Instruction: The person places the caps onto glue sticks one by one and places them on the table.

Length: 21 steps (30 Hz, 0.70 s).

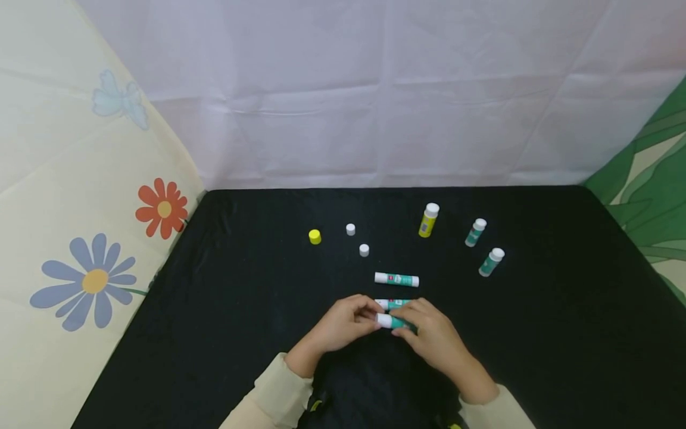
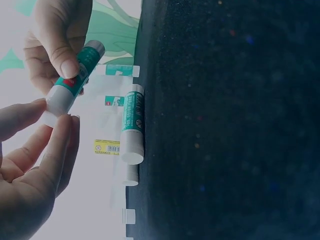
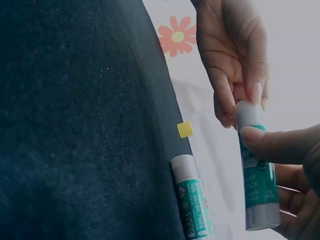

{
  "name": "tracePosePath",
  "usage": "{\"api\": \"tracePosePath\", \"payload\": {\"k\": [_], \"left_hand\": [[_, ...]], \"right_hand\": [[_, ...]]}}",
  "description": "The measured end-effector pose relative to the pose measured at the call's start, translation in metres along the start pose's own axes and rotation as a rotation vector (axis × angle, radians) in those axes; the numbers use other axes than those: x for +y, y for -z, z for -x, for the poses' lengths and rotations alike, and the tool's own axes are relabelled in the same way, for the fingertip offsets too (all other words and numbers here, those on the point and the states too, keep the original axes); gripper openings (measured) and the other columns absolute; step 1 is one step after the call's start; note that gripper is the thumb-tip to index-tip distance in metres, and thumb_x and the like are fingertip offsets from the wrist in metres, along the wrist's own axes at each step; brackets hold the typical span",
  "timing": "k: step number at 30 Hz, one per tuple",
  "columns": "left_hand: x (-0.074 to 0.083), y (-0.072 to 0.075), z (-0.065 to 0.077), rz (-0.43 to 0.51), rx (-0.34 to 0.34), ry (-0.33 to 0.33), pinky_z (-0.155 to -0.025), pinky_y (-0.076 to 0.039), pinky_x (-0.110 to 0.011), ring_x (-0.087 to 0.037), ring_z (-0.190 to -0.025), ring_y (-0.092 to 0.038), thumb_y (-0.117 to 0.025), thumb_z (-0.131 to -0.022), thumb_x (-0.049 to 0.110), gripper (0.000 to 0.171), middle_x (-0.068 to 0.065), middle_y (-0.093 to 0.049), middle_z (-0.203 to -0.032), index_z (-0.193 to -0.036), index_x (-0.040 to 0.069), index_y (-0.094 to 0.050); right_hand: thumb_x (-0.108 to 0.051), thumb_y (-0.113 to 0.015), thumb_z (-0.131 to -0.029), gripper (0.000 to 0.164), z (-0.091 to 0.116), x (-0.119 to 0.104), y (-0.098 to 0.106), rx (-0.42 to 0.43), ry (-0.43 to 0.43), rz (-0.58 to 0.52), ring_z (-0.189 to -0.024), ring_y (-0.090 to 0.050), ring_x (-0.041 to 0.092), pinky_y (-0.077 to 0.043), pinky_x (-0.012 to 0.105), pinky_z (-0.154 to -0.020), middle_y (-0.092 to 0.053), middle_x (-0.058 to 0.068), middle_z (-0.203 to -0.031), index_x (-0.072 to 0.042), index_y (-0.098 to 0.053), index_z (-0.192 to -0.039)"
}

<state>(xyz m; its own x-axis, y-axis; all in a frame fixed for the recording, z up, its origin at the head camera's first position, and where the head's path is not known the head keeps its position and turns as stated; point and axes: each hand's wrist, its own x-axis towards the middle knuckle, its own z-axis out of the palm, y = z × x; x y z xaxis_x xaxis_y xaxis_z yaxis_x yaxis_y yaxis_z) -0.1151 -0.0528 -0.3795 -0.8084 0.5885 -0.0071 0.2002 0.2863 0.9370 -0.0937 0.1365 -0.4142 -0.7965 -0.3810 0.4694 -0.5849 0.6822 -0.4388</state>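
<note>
Head view: high, near side, facing far and down over the black cloth-covered table [image 1: 257, 286]. Left wrist view: close, facing far right. Right wrist view: close, facing far left. Wrist views share one held cylindrical green-and-white plastic glue stick [image 2: 77, 80].

Five green-and-white glue sticks [image 1: 397, 279]: two at right, three nearer. One yellow-and-white glue stick [image 1: 427, 223], far. Two white caps [image 1: 364, 251], one yellow cap [image 1: 315, 238].
</note>
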Motion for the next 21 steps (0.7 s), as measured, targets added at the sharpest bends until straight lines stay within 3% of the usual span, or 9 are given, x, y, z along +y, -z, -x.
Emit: {"api": "tracePosePath", "payload": {"k": [8,16,21], "left_hand": [[-0.0018,-0.0002,0.0002,-0.003,-0.009,-0.008,-0.067,-0.044,-0.017,-0.011,-0.078,-0.052,-0.057,-0.079,-0.003,0.015,-0.012,-0.055,-0.088,-0.094,-0.006,-0.057],[-0.001,0.0025,0.0021,-0.01,0.027,0.001,-0.066,-0.044,-0.017,-0.017,-0.08,-0.056,-0.056,-0.079,-0.006,0.016,-0.015,-0.055,-0.089,-0.094,-0.008,-0.057],[-0.0006,0.0032,0.0021,-0.007,0.033,0.009,-0.067,-0.044,-0.017,-0.018,-0.081,-0.056,-0.056,-0.078,-0.006,0.016,-0.017,-0.055,-0.09,-0.094,-0.01,-0.056]], "right_hand": [[-0.012,-0.076,-0.058,0.029,0.0006,0.0012,-0.0017,-0.024,-0.006,0.0,-0.074,-0.046,0.007,-0.041,0.022,-0.06,-0.057,-0.008,-0.08,-0.012,-0.066,-0.085],[-0.01,-0.077,-0.058,0.029,0.0012,0.0014,-0.001,-0.064,-0.047,0.049,-0.078,-0.048,0.009,-0.042,0.026,-0.063,-0.056,-0.008,-0.081,-0.013,-0.065,-0.084],[-0.011,-0.076,-0.061,0.026,0.0012,0.0004,-0.0009,-0.124,-0.082,0.058,-0.079,-0.049,0.009,-0.042,0.028,-0.066,-0.056,-0.007,-0.081,-0.013,-0.065,-0.084]]}}
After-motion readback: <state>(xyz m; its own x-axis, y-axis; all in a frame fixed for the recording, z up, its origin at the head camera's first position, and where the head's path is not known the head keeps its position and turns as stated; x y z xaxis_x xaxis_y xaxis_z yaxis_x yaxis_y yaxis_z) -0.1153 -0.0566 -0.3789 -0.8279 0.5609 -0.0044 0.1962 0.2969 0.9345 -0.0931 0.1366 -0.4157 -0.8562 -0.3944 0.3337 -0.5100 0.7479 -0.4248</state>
